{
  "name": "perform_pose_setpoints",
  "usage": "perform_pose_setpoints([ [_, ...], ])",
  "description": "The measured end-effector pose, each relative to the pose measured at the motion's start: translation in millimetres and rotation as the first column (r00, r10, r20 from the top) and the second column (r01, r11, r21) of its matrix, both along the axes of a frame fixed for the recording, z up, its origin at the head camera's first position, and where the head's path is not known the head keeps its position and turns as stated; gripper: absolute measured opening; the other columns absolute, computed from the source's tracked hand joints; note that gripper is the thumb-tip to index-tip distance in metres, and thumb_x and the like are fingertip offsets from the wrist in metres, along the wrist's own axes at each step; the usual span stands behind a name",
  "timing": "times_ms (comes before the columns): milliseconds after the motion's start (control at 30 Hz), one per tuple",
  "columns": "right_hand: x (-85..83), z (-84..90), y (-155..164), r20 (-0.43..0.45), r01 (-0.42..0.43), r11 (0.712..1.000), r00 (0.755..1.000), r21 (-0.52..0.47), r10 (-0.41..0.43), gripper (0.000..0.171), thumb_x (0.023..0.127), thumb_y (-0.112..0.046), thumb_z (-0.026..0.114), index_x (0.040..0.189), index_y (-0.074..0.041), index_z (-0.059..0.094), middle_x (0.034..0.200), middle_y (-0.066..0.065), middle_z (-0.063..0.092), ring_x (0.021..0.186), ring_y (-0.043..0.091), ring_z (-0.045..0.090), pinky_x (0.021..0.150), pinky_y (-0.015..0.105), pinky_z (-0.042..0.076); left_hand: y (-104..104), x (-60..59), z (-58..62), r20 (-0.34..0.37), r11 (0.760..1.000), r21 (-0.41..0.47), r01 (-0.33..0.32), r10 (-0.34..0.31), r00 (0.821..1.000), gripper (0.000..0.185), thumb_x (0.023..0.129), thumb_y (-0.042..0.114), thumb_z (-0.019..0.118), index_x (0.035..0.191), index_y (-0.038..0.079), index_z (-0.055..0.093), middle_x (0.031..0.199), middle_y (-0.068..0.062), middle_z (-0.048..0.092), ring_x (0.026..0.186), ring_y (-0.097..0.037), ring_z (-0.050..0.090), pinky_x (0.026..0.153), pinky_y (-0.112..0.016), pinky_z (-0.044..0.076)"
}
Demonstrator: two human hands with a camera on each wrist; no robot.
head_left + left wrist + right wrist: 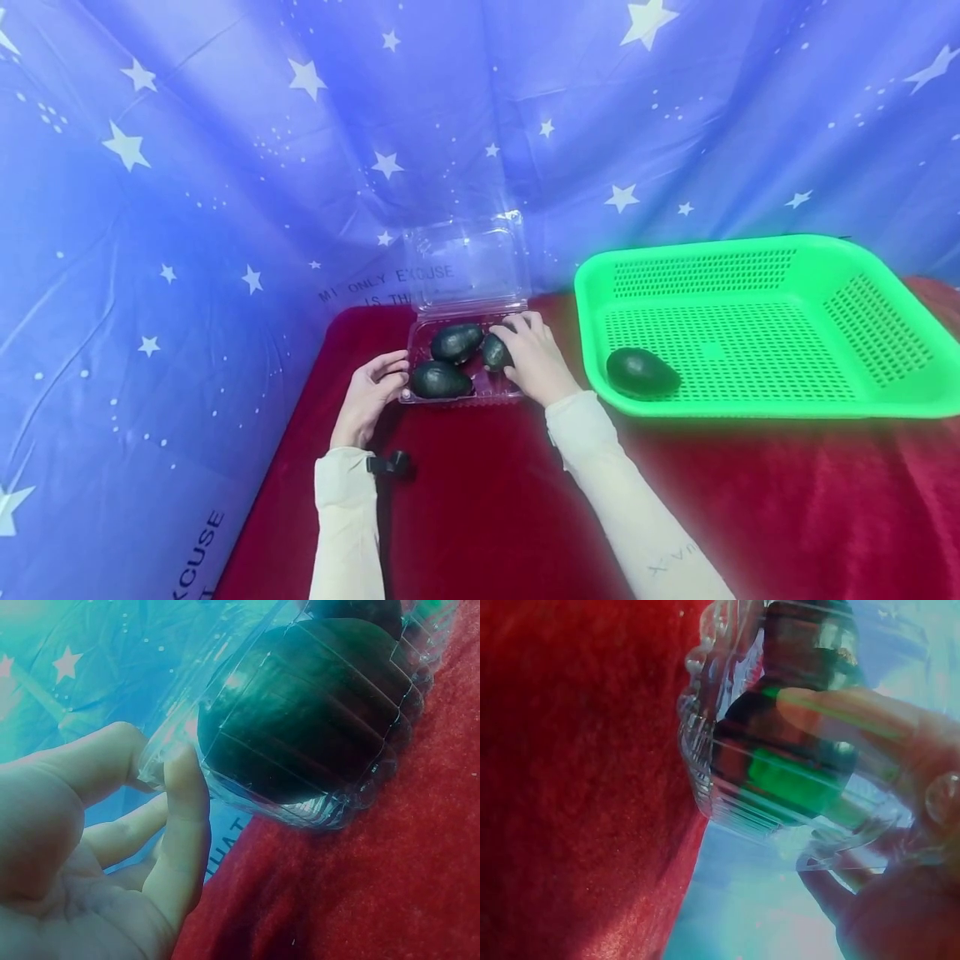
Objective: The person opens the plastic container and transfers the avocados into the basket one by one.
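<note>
A clear plastic clamshell box [491, 386] rests on the red cloth with its lid [471, 262] raised at the back. Two dark green avocados [457, 342] lie in its left half, one behind the other. My left hand [366, 398] pinches the box's left rim between thumb and finger; in the left wrist view the near avocado [300, 712] shows through the ribbed wall. Inside the box's right side, my right hand [536, 358] grips another avocado [495, 353] from above. Through the clear wall, the right wrist view shows fingers [817, 712] against it.
To the right stands a bright green plastic basket [847, 408] with a perforated floor, and a single avocado [642, 372] lies in its near left corner. A blue star-print cloth [480, 108] hangs behind and at the left. Red cloth [480, 517] covers the table.
</note>
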State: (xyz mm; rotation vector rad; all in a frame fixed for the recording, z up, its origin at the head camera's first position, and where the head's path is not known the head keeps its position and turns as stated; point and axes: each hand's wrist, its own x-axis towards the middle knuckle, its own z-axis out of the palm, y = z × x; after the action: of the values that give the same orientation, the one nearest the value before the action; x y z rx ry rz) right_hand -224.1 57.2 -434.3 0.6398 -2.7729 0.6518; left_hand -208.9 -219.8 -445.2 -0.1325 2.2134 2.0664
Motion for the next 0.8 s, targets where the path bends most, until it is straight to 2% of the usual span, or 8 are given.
perform_pose_setpoints([
  [300,-1.8,1.3,-2.9,-0.024,-0.086,0.995,0.996,0.058,0.087,0.064,0.073,-0.01,0.087,0.131,-0.006,0.061,0.135,0.016,0.056,0.133,0.038,0.042,0.116,0.052,0.032,0.0,2.3,0.5,-0.013,1.0,-0.004,-0.008,0.008,1.0,0.046,0.089,-0.007,0.053,0.136,-0.006,0.054,0.127,-0.026,0.057,0.087,-0.006,0.062,0.072,-0.017,0.054],
  [500,-4.2,1.1,-2.5,-0.026,-0.093,0.993,0.995,0.072,0.095,0.057,0.075,-0.014,0.086,0.129,-0.012,0.065,0.124,0.017,0.055,0.123,0.036,0.045,0.111,0.048,0.038,0.2,1.9,0.7,-0.023,1.0,-0.009,-0.001,0.001,1.0,0.047,0.089,-0.007,0.052,0.136,-0.006,0.053,0.129,-0.028,0.056,0.088,-0.006,0.063,0.073,-0.017,0.054],
  [667,-5.1,0.4,-2.9,-0.009,-0.109,0.99,0.994,0.086,0.111,0.056,0.077,-0.017,0.085,0.129,-0.012,0.065,0.129,0.016,0.056,0.126,0.035,0.047,0.114,0.047,0.035,-0.6,2.5,1.5,-0.019,1.0,-0.013,-0.003,0.003,1.0,0.047,0.089,-0.007,0.052,0.136,-0.006,0.053,0.128,-0.027,0.057,0.088,-0.005,0.063,0.073,-0.017,0.054],
  [800,-3.9,0.8,-0.9,-0.016,-0.123,0.99,0.992,0.072,0.125,0.057,0.077,-0.018,0.085,0.129,-0.01,0.064,0.129,0.015,0.059,0.124,0.034,0.051,0.113,0.047,0.038,-0.2,2.4,1.7,-0.016,1.0,-0.019,0.001,-0.001,1.0,0.047,0.089,-0.007,0.053,0.136,-0.006,0.053,0.129,-0.028,0.056,0.088,-0.007,0.063,0.074,-0.018,0.055],
])
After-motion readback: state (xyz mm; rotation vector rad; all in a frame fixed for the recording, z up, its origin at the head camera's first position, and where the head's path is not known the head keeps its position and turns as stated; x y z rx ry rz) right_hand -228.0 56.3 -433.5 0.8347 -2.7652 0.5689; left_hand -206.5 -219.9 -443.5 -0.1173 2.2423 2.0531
